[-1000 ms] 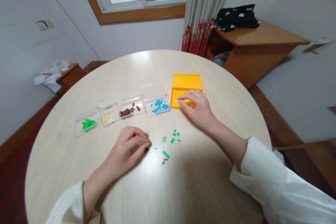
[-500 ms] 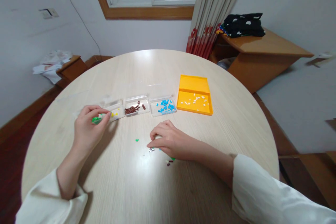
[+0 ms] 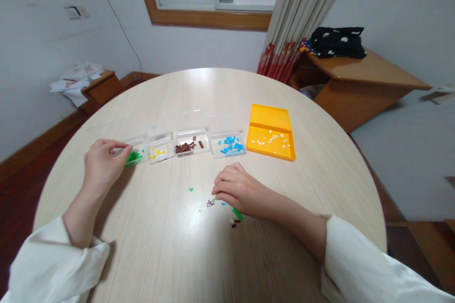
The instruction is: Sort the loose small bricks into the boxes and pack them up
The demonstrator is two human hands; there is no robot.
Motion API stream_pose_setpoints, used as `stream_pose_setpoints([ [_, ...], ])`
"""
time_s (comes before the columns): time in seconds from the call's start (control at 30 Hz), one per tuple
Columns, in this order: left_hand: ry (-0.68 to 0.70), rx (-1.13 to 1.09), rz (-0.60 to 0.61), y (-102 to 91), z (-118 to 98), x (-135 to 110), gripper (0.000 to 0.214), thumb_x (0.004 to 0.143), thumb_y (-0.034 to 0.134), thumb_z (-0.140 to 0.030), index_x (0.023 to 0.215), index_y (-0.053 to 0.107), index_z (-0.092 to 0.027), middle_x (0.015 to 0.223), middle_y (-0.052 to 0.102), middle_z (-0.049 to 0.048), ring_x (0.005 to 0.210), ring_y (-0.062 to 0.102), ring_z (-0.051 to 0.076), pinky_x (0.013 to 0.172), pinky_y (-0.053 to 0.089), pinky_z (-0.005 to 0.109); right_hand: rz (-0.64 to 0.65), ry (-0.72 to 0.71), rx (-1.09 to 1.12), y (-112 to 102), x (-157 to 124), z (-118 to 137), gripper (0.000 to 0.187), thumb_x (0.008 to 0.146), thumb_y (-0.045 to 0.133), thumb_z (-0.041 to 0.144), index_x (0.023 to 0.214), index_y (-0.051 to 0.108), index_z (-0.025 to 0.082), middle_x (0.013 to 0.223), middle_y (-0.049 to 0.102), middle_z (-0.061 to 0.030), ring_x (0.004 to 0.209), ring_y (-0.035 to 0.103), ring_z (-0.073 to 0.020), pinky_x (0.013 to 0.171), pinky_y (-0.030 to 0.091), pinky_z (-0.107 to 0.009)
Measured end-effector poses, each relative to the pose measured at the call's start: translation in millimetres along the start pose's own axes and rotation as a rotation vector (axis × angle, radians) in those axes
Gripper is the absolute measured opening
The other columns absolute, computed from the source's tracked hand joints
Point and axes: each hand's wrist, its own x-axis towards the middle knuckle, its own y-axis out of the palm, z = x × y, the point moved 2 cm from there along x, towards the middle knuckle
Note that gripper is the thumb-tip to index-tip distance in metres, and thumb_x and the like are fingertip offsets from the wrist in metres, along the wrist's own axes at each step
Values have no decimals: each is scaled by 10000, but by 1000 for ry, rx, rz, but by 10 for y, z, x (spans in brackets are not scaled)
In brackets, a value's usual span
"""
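My left hand (image 3: 103,165) hovers over the clear box of green pieces (image 3: 134,156) at the left end of the row, fingers curled with thumb and fingertips nearly together; what they hold is not visible. My right hand (image 3: 240,189) rests on the round table (image 3: 199,255), fingers curled over a small pile of loose pieces (image 3: 237,214), green, blue and dark ones. A single green piece (image 3: 191,190) lies apart to the left of that hand.
Clear boxes of yellow (image 3: 159,153), brown (image 3: 190,145) and blue pieces (image 3: 229,146) stand in a row. An orange tray (image 3: 272,120) with white bits sits to their right. A wooden desk (image 3: 362,71) with dark cloth stands beyond the table.
My left hand went from the loose pile to the green box. My right hand left the orange tray and came down onto the loose pieces. The view shifted left.
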Motion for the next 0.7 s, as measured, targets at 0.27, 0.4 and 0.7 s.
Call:
stream_pose_setpoints([
  [0.27,-57,122,39,-7,-34,2,130,656,625,-300,660,636,-171,771,552,5,682,498,162,707,361,307,-229,78,-74,-245,-67,-128,147,934,480,213,897,618,178,902,655,-50,902,543,-170,846,332,-329],
  [0.4,-51,93,8,-10,8,13,158,641,623,-330,609,604,-176,721,528,2,650,489,164,650,319,299,-452,244,-187,-504,-194,-386,115,908,515,233,882,624,207,892,670,-44,869,568,-190,798,354,-338],
  [0.7,349,-180,-292,-65,-244,-265,299,756,557,-401,536,511,-203,632,524,10,608,490,169,631,333,314,-750,540,-403,-798,-560,-997,175,874,513,307,871,659,211,908,693,-73,894,602,-243,794,368,-394],
])
